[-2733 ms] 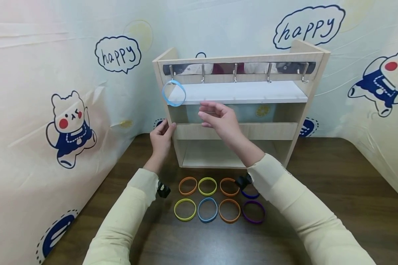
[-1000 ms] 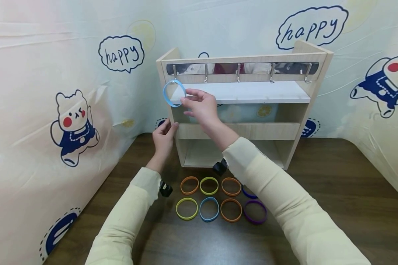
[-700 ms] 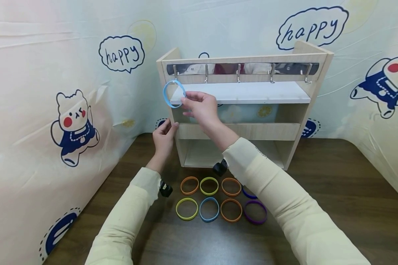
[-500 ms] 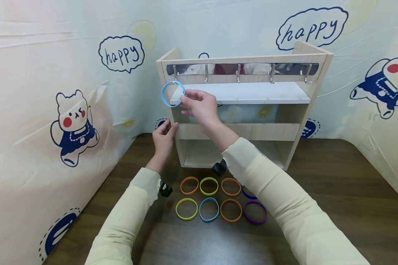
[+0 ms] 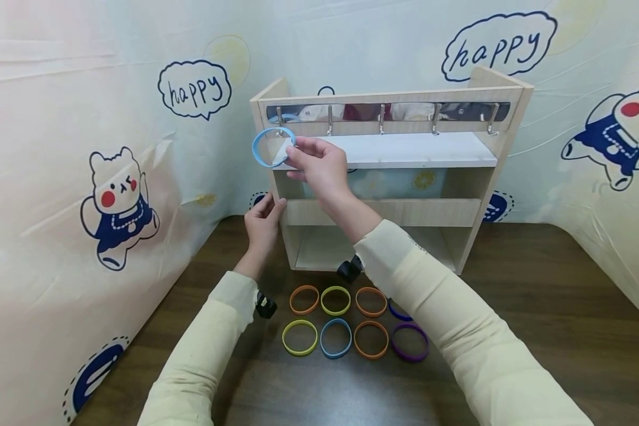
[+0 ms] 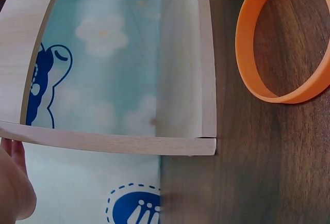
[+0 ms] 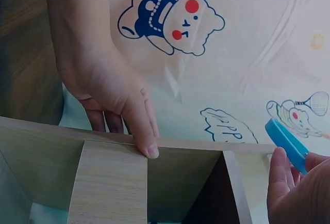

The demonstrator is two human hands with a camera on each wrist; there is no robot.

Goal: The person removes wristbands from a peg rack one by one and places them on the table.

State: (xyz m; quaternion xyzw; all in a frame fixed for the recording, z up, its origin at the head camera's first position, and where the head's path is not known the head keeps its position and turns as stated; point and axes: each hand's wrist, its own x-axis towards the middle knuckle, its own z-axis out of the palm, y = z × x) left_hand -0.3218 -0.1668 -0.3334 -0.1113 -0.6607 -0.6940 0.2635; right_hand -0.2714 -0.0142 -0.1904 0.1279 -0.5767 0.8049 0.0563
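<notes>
A light blue silicone wristband (image 5: 256,155) is at the leftmost hook (image 5: 279,116) of a wooden shelf unit (image 5: 436,211); its top overlaps the hook's lower end in the head view. My right hand (image 5: 325,168) pinches the band's right side between thumb and fingers. The right wrist view shows the same wristband (image 7: 286,144) tilted in that grip. Lower down, my left hand (image 5: 262,226) holds the unit's left side panel, thumb on the front edge and fingers behind it. In the left wrist view only part of the left hand (image 6: 15,190) shows beside the panel.
Several wristbands lie in two rows on the dark wooden table (image 5: 277,390) before the unit, among them a yellow band (image 5: 300,354) and a purple band (image 5: 411,358). My right sleeve partly covers a dark blue band (image 5: 399,315). More metal hooks (image 5: 381,120) line the rail.
My right hand has moved left from in front of the shelf and taken hold of the hanging blue wristband. The band has since shifted slightly left and up. My left hand stays put.
</notes>
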